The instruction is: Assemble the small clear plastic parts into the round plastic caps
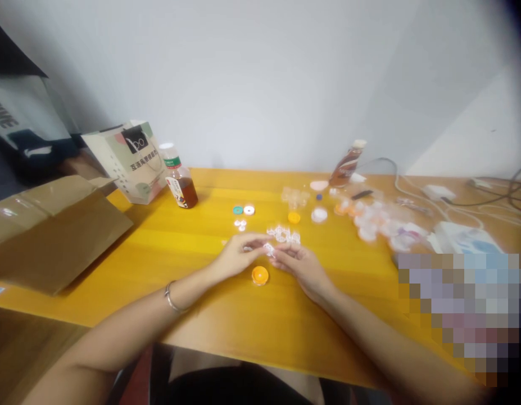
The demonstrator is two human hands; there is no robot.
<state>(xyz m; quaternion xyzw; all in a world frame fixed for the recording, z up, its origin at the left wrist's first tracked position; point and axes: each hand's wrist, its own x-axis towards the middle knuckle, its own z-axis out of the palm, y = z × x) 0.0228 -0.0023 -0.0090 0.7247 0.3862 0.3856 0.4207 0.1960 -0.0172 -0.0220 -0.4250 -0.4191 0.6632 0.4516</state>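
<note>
Between the fingertips of both hands is a small white patterned piece point(269, 248), too small and blurred to name. My left hand point(242, 253) pinches its left side, and my right hand point(297, 263) grips it from the right. Just beyond the fingers lies a cluster of similar white pieces point(281, 233). An orange round cap-like piece point(260, 275) sits on the table point(226, 315) just below the hands. Farther back are a green ring point(238, 210), a white ring point(249, 210) and several small white discs point(240, 224).
At left stand an open cardboard box point(66, 242), a paper bag point(137, 163) and a bottle of dark liquid point(182, 188). Toward the right are another bottle point(348, 163), clear plastic cups point(294, 197), a yellow cap point(294, 217), a white lid point(319, 215), blurred wrapped items point(382, 222) and cables point(449, 202).
</note>
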